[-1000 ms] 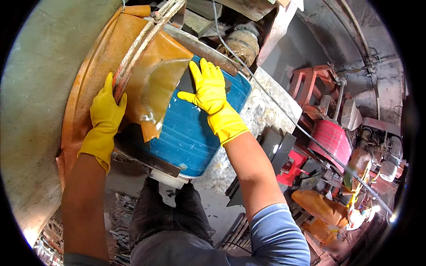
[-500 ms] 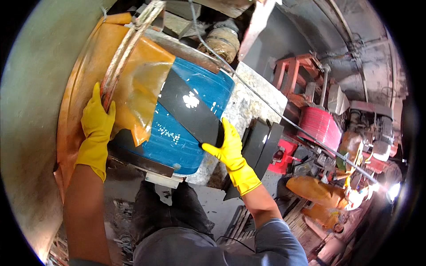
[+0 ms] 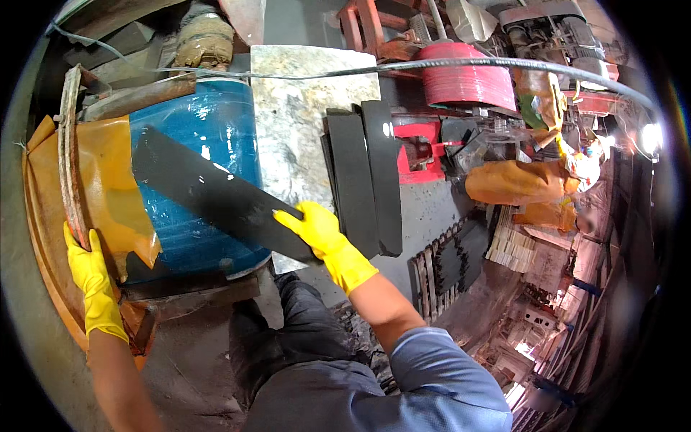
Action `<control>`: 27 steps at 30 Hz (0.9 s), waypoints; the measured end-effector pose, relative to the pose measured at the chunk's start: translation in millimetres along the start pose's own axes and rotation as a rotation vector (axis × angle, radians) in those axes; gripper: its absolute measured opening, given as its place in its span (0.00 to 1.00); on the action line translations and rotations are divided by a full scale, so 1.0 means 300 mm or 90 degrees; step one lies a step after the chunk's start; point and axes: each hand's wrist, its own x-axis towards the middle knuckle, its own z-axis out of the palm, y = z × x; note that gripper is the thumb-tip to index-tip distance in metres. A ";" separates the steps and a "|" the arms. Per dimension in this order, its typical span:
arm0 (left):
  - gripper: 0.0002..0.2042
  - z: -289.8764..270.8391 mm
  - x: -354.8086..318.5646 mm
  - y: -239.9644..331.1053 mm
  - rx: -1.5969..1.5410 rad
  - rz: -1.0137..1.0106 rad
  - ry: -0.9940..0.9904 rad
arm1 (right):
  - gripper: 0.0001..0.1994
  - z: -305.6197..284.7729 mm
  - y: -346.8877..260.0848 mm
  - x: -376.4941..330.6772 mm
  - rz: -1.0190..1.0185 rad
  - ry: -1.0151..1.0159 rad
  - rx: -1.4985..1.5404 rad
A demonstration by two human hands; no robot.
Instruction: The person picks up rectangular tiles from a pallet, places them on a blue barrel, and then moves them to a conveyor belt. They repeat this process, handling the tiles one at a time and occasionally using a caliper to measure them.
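Observation:
A long dark slab (image 3: 216,194) lies slantwise across a wet blue belt-like surface (image 3: 216,129), its right end beyond the belt's edge. My right hand (image 3: 320,229), in a yellow rubber glove, grips that end, thumb on top; the fingers beneath are partly hidden. At the left, my yellow-gloved left hand (image 3: 91,273) is closed round the near end of a worn, rust-stained bar (image 3: 68,144). The bar crosses an orange plastic sheet (image 3: 104,158) that overlaps the belt's left side. More dark slabs (image 3: 354,173) rest on a mottled pale stone sheet (image 3: 288,93) to the right.
A grey cable (image 3: 317,73) runs across the far side. Beyond it stand a pink drum-like coil (image 3: 464,75) and a red frame (image 3: 360,29). A co-worker in an orange apron (image 3: 518,181) is at the right. A slatted pallet (image 3: 450,259) lies on the floor.
My view has swung to the right. The dark slab has shifted right and toward me with my right hand, its end now past the blue belt. My left hand stays at the bar.

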 end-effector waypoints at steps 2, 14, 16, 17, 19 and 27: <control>0.35 0.003 0.010 -0.015 0.007 0.012 0.003 | 0.29 0.018 0.197 -0.135 0.045 0.085 0.055; 0.35 -0.006 0.040 -0.079 0.025 -0.005 -0.024 | 0.37 0.011 0.728 -0.306 0.445 0.322 0.212; 0.35 -0.009 0.043 -0.107 0.019 -0.017 -0.032 | 0.37 -0.045 0.685 -0.270 0.446 0.296 0.240; 0.35 0.001 0.057 -0.116 0.013 -0.014 -0.034 | 0.36 -0.021 0.739 -0.270 0.426 0.337 0.225; 0.34 0.011 0.064 -0.129 0.011 -0.005 -0.033 | 0.35 0.017 0.800 -0.245 0.380 0.411 0.190; 0.33 0.006 0.037 -0.097 0.001 0.014 -0.019 | 0.44 -0.067 0.757 -0.234 0.058 0.467 -0.120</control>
